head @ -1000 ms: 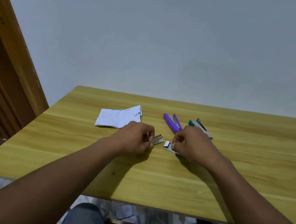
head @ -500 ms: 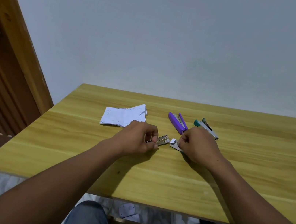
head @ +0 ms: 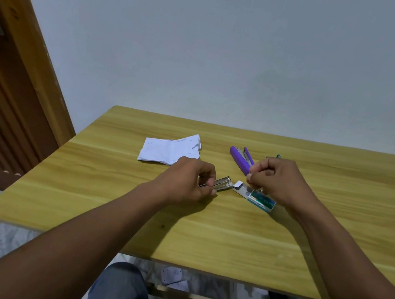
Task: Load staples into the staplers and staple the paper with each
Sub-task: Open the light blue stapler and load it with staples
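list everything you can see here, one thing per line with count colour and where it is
table: 1, yellow wood grain, fills the middle of the view
paper: 1 small stack, white, far left part of the table
metal stapler: 1, silver, held near the table centre
staple box: 1, teal and white, slid open, on the table below the right hand
purple stapler: 1, purple, open, beyond the right hand
green stapler: 1, green, mostly hidden behind the right hand
door: 1, brown wood, left edge
wall: 1, pale grey, behind the table
left hand: 1, gripping the metal stapler
right hand: 1, fingers pinched; contents too small to tell
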Demonstrator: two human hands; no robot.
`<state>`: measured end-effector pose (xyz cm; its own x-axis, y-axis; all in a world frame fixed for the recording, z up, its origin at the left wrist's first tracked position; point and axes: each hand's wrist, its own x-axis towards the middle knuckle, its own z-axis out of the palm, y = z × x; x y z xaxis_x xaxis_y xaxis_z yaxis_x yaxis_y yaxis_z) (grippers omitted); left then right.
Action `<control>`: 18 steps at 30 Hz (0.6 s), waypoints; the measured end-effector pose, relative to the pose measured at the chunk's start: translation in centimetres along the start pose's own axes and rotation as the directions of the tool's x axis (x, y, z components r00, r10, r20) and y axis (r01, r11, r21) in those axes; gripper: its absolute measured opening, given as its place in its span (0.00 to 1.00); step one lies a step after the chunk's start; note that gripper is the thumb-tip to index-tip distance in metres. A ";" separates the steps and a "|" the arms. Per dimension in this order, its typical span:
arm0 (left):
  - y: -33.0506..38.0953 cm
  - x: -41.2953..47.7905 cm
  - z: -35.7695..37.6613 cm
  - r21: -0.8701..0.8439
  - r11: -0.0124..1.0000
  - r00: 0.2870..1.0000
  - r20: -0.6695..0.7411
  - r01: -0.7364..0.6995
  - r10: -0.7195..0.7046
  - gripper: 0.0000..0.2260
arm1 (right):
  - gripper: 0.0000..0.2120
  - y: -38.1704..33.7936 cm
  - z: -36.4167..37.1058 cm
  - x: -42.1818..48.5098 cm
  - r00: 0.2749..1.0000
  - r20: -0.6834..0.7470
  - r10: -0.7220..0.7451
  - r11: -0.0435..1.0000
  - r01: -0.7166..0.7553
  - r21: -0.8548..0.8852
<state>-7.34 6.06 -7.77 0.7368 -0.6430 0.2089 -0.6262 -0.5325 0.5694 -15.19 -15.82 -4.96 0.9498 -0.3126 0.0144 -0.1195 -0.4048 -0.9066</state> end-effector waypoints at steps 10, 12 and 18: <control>0.0 0.0 0.0 0.005 1.000 1.000 -0.003 -0.006 0.006 0.09 | 0.03 0.5 0.1 0.6 0.992 0.090 -0.093 0.963 0.113 -0.246; 0.0 0.1 0.0 0.004 1.000 1.000 -0.003 -0.009 0.009 0.09 | 0.03 0.3 0.0 0.6 0.991 0.084 -0.102 0.971 0.117 -0.211; 0.1 0.0 -0.2 0.003 1.000 1.000 0.004 -0.004 0.004 0.09 | 0.04 -0.3 0.0 0.2 0.991 0.124 -0.057 0.998 0.055 0.024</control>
<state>-7.40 6.14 -7.52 0.7336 -0.6469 0.2081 -0.6295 -0.5316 0.5667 -14.94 -15.77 -4.72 0.9837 -0.1795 0.0138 -0.0603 -0.4010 -0.9141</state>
